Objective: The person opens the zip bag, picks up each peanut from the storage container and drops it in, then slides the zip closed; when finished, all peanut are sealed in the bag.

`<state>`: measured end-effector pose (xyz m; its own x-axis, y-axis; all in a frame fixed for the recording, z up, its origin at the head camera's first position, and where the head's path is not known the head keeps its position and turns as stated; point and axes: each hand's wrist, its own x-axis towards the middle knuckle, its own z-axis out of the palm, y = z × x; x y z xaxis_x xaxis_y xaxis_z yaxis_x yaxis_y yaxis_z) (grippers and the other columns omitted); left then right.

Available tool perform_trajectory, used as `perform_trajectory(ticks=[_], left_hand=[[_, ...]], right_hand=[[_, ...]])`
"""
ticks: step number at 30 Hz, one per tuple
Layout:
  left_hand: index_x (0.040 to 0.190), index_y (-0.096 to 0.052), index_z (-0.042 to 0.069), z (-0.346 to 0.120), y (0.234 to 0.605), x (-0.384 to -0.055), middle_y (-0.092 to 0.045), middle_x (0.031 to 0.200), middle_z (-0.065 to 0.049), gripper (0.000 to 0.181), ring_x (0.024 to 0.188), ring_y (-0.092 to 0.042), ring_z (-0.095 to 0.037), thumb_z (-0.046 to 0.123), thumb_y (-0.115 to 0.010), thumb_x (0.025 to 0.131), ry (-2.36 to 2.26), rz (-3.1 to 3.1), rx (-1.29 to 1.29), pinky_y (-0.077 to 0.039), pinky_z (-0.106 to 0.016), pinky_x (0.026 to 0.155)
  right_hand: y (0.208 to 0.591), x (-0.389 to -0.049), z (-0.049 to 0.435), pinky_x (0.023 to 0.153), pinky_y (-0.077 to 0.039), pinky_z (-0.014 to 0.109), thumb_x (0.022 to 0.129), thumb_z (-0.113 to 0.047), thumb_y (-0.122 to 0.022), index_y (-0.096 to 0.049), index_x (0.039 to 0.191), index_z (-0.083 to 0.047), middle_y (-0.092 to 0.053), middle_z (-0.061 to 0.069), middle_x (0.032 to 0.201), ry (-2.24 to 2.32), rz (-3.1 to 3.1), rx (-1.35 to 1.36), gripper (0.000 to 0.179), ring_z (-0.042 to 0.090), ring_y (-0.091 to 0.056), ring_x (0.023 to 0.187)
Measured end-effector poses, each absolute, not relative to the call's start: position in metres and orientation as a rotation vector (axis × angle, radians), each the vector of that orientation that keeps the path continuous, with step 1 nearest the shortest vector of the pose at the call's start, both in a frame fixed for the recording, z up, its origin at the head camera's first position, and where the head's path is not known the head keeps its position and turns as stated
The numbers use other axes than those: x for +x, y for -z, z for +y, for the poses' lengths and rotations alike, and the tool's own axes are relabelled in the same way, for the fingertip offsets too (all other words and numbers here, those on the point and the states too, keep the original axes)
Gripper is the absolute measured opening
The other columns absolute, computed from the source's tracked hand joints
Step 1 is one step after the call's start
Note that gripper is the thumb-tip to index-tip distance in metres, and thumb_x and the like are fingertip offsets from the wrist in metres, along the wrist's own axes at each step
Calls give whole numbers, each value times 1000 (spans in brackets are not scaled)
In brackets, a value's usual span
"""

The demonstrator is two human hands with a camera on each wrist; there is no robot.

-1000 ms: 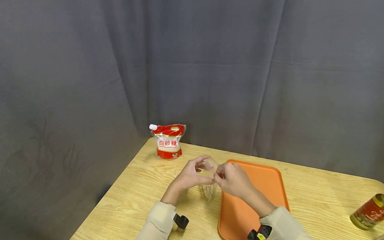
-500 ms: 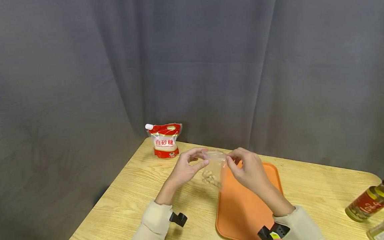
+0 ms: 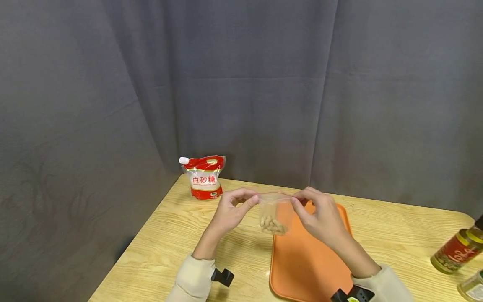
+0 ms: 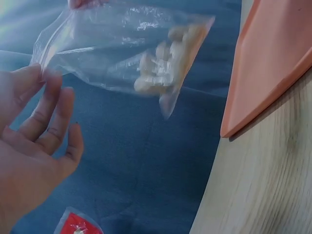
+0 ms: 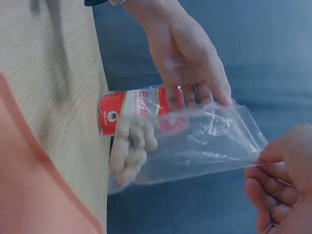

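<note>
Between the two hands hangs a clear zip bag, held up above the table. Several peanuts in their shells lie at its bottom. The left hand pinches one top corner between thumb and forefinger, its other fingers loosely bent in the left wrist view. At the opposite top corner, the right hand pinches the bag's edge with thumb and forefinger. The bag's top edge is stretched between them, and its seal strip shows in the left wrist view.
An orange tray lies on the wooden table below the right hand. A red and white sugar pouch stands at the back left. A red-labelled bottle and a jar are at the right.
The hands have moved apart, the right one going rightward, and the bag is now stretched flat between them. The camera view has shifted slightly to the right.
</note>
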<state>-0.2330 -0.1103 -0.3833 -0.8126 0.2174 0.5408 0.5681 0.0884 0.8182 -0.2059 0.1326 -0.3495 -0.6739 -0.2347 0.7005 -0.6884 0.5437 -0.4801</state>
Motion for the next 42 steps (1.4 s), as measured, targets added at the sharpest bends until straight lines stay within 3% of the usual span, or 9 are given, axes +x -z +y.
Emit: perform_trajectory(ticks=[9, 19, 24, 31, 42], left_hand=[[92, -71, -11, -103, 374, -226, -66, 87, -23, 7, 78, -55, -9, -12, -66, 87, 1734, -2070, -804, -47, -28, 69], [89, -75, 0, -99, 374, -221, -67, 83, -8, 5, 75, -55, -14, -1, -70, 90, 1632, -2000, -857, -46, -28, 66], [88, -75, 2, -97, 373, -218, -66, 84, -5, 6, 76, -56, -15, 1, -70, 90, 1655, -1973, -899, -46, -26, 67], [89, -75, -1, -92, 370, -215, -65, 83, -6, 6, 76, -55, -16, 2, -70, 91, 1676, -1960, -963, -46, -26, 68], [91, -75, 1, -95, 368, -214, -67, 85, -5, 6, 78, -55, -18, 1, -69, 91, 1688, -1945, -983, -44, -26, 71]], right_hand=[[350, -199, 145, 66, -42, 28, 90, -6, -72, -73, 87, -16, -60, -15, 76, -1083, -2251, 698, 11, 7, -55, 71], [353, -195, 150, 70, -43, 25, 90, -3, -71, -72, 88, -15, -60, -14, 77, -1133, -2240, 738, 13, 8, -56, 74], [347, -197, 154, 70, -43, 27, 90, -6, -72, -74, 90, -17, -63, -15, 79, -1145, -2250, 771, 11, 9, -57, 75], [324, -208, 135, 76, -39, 40, 83, -14, -80, -77, 93, -13, -69, -12, 88, -1046, -2271, 1005, 11, 12, -60, 85], [317, -209, 108, 72, -32, 38, 83, -7, -77, -76, 85, -12, -69, -12, 80, -986, -2280, 1142, 6, 9, -62, 81]])
